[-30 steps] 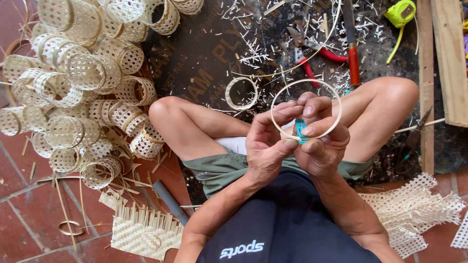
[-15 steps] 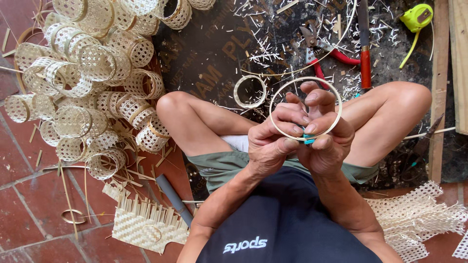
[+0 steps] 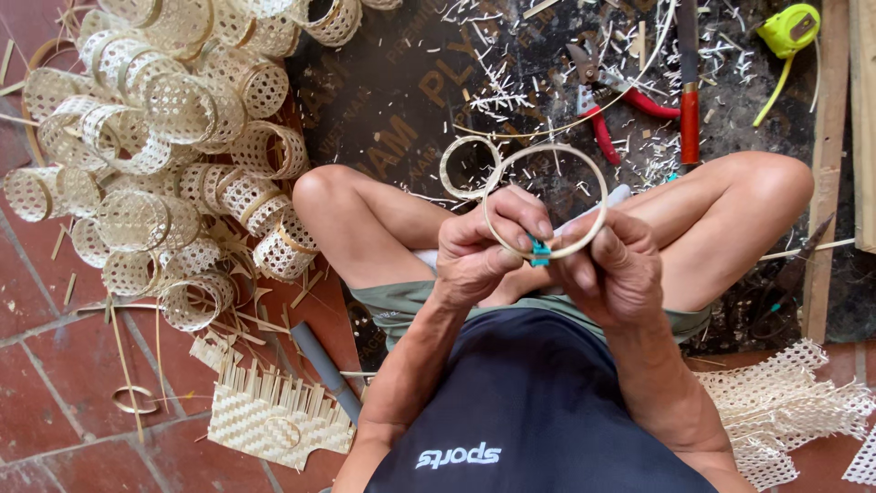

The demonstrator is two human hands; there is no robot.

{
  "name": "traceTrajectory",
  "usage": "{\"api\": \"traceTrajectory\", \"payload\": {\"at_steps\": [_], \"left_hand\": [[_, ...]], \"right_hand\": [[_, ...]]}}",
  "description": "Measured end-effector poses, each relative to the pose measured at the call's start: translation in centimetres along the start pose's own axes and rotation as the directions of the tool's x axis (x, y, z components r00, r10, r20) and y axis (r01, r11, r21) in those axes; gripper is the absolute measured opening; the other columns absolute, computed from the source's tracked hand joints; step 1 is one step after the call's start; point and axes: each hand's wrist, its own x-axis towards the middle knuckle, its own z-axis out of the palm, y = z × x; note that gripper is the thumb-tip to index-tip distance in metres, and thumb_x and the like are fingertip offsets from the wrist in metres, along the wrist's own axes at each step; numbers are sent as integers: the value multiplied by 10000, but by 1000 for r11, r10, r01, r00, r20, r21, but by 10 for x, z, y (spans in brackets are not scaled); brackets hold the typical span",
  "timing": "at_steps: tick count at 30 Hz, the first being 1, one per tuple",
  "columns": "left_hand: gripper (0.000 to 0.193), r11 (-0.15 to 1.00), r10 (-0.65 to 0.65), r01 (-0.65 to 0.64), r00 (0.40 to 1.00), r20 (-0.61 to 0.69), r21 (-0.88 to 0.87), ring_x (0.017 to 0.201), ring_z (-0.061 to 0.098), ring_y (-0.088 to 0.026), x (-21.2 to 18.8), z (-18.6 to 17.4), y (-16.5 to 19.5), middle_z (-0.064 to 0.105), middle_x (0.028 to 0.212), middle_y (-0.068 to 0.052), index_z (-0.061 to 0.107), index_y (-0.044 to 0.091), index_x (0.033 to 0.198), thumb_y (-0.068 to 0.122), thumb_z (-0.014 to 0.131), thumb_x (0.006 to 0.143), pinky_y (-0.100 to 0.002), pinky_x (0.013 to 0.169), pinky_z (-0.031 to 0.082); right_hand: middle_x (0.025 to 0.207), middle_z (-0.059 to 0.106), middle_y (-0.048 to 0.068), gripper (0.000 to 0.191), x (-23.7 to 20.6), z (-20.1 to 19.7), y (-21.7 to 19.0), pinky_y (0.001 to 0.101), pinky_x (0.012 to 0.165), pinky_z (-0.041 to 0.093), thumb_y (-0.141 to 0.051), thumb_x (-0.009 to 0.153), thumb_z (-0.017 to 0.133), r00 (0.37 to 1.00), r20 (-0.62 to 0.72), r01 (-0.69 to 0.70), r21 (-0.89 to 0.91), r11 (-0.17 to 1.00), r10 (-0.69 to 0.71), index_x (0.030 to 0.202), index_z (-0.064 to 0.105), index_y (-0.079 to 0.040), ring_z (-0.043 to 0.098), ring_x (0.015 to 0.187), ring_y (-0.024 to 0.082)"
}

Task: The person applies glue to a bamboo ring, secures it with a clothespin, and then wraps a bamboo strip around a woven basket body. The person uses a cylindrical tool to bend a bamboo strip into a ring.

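Both hands meet in front of the chest, above the crossed legs. The left hand [image 3: 479,251] and right hand [image 3: 616,269] pinch the lower rim of a bamboo hoop [image 3: 546,201], where a small teal clip [image 3: 539,250] sits. Woven baskets [image 3: 164,137] are piled to the left; red pruners [image 3: 607,105] lie ahead.

the floor is red brick tile [image 3: 36,429] with a dark plywood sheet [image 3: 383,100] over it. left of the sheet there's a heap of woven bamboo cylinders [image 3: 155,146]; on the sheet lie red-handled pruners [image 3: 607,105], a yellow tape measure [image 3: 789,27], a small bamboo ring [image 3: 461,169] and shavings.
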Motion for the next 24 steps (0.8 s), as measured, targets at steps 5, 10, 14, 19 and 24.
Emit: {"api": "traceTrajectory", "payload": {"at_steps": [5,10,14,19,24], "left_hand": [[109,997,15,-12,999,45,-70,1024,603,-193,3,11,-4,696,1111,-80,735,50,1017,157,745,996,-346,905,513],[136,996,43,-37,996,78,-81,983,625,-199,7,17,0,710,1073,-73,724,27,964,158,757,974,-369,921,503],[155,1000,8,-9,992,122,6,987,631,-212,13,13,11,709,1044,-75,722,24,942,172,756,973,-373,937,498],[191,982,-15,-27,975,222,189,994,651,-234,12,5,26,722,1031,-111,718,4,942,189,763,956,-359,877,524],[210,969,-169,103,939,299,225,967,637,-216,6,12,26,710,1051,-114,714,7,972,214,733,999,-356,916,510]], "right_hand": [[853,698,142,350,-11,4,8,240,447,426,-283,1158,461,984,165,-122,381,917,63,1236,627,14,523,467,113],[893,702,170,350,-14,10,12,256,444,483,-287,1191,423,985,171,-80,373,925,17,1186,622,1,609,536,164],[840,696,158,333,-8,19,-1,257,417,505,-273,1163,491,991,129,-58,217,974,30,1144,635,27,602,496,154],[1021,644,174,410,31,27,-56,288,602,555,-268,1013,675,974,136,222,-742,633,-182,1283,606,32,632,742,184],[914,691,116,341,63,46,-105,335,629,557,-49,914,753,783,595,620,-770,-151,181,1243,681,1,684,756,209]]}}
